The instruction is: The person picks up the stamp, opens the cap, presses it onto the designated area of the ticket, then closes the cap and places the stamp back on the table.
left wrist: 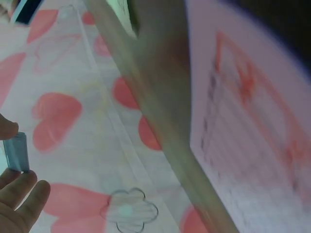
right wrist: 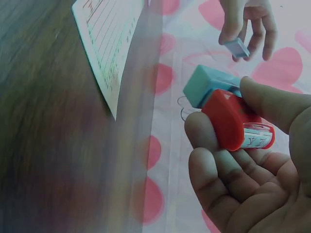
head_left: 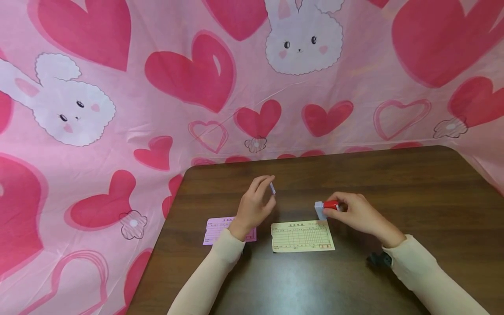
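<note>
In the head view my right hand [head_left: 361, 213] holds a small stamp with a red handle [head_left: 330, 204] and a pale block-shaped body [head_left: 320, 211], just above the far right corner of a yellow printed form [head_left: 301, 238]. The right wrist view shows the red stamp [right wrist: 228, 114] between thumb and fingers, its lettered end toward the palm. My left hand [head_left: 252, 208] pinches a small pale blue cap [left wrist: 17, 152] between thumb and fingers. That hand is over a pink printed form [head_left: 218, 229], and the forearm hides part of the form.
Both forms lie on a dark brown wooden table [head_left: 393, 183]. Behind and to the left hangs a pink cloth [head_left: 165, 26] with hearts and rabbits. A small dark object [head_left: 379, 260] shows beside the right sleeve.
</note>
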`<action>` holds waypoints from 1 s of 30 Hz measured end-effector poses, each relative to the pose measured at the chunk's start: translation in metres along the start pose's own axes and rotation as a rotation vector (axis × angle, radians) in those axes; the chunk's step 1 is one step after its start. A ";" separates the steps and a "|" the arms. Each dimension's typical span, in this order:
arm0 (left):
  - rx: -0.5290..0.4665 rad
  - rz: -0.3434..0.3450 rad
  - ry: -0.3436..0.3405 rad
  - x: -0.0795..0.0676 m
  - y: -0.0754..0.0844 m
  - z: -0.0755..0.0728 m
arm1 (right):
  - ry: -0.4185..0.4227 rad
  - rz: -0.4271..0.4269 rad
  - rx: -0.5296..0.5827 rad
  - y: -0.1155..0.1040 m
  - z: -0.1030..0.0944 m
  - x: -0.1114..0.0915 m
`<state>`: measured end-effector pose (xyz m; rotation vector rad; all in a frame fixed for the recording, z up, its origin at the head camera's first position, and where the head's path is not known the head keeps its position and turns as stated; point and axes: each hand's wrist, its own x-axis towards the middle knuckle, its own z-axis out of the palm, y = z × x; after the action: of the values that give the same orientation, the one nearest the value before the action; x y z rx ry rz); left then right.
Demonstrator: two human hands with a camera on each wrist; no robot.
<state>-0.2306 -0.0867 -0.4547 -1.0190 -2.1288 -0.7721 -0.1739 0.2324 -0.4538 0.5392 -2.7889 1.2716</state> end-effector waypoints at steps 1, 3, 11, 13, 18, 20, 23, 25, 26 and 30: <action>-0.005 0.012 0.007 0.000 0.003 0.002 | 0.001 0.003 0.013 -0.001 0.001 0.000; -0.014 0.043 0.019 0.000 0.007 0.006 | 0.003 0.006 0.041 -0.002 0.001 0.001; -0.040 0.138 0.041 0.005 0.023 0.022 | 0.030 0.015 0.142 -0.006 0.005 0.002; -0.042 0.146 0.036 0.006 0.026 0.025 | 0.033 0.010 0.176 -0.006 0.007 0.002; -0.046 0.175 0.001 0.008 0.036 0.031 | 0.027 -0.003 0.277 -0.009 0.009 0.001; -0.051 0.192 -0.014 0.009 0.041 0.031 | 0.024 -0.006 0.310 -0.011 0.009 0.000; -0.065 0.216 -0.034 0.008 0.047 0.033 | 0.019 -0.008 0.353 -0.013 0.010 0.000; -0.072 0.225 -0.045 0.007 0.051 0.034 | 0.017 -0.011 0.375 -0.014 0.010 -0.001; -0.074 0.229 -0.051 0.007 0.053 0.034 | 0.014 -0.012 0.386 -0.014 0.010 -0.001; -0.078 0.251 -0.071 0.006 0.058 0.038 | 0.000 -0.024 0.429 -0.015 0.010 -0.001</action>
<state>-0.1974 -0.0265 -0.4603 -1.3426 -1.9921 -0.7089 -0.1669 0.2167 -0.4499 0.5819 -2.4993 1.8735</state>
